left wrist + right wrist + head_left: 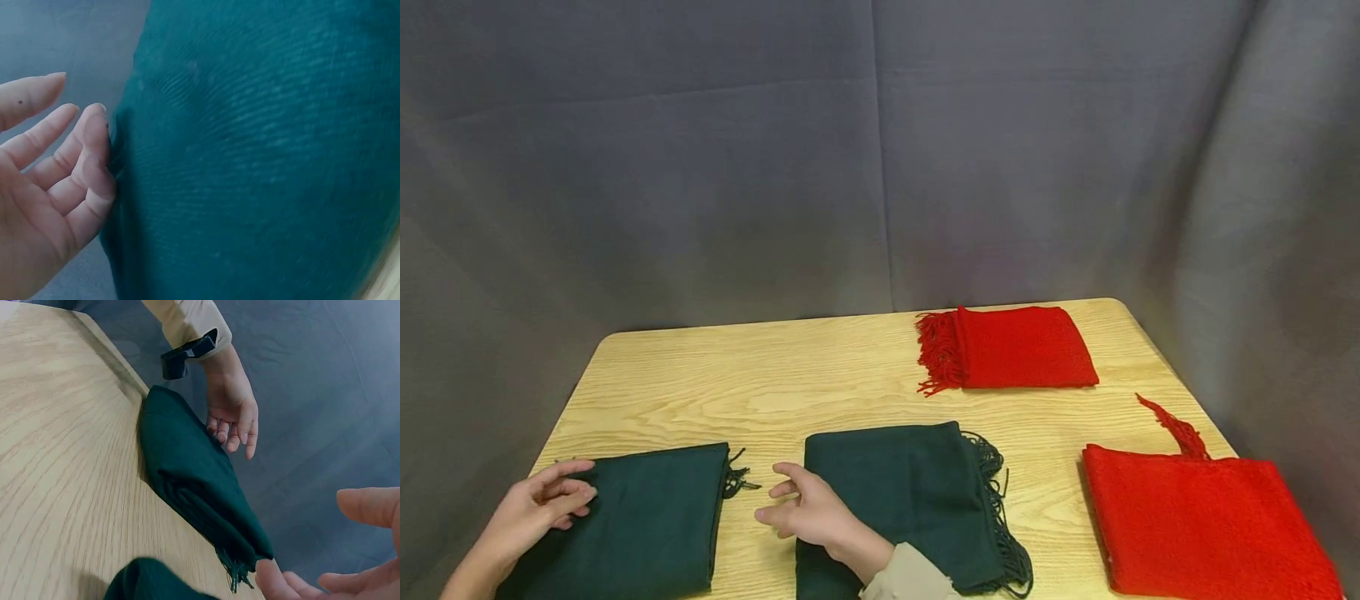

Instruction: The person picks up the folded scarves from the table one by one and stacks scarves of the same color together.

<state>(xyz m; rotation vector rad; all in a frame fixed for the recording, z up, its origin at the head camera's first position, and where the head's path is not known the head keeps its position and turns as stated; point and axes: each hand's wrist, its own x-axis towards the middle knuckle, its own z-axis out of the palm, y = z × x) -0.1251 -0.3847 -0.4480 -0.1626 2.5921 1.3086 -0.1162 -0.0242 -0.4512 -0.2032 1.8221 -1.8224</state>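
Observation:
A folded dark green scarf [647, 517] with a short fringe at its right end lies at the front left of the table. My left hand [546, 508] is at its left edge, fingers loosely bent; in the left wrist view their backs lie against the green cloth [250, 156]. Nothing is between those fingers. A second folded dark green scarf [895, 475], its fringe [1000, 500] to the right, lies at the front middle. Over its left side reaches my right hand [820, 512], fingers spread and holding nothing. The right wrist view shows the left-hand scarf [187, 456] as a thick folded stack.
A folded red scarf [1026, 346] with its fringe to the left lies at the back right of the wooden table [760, 375]. Another red scarf [1202, 517] sits at the front right, some fringe sticking out behind it. A grey curtain [737, 167] hangs behind the table.

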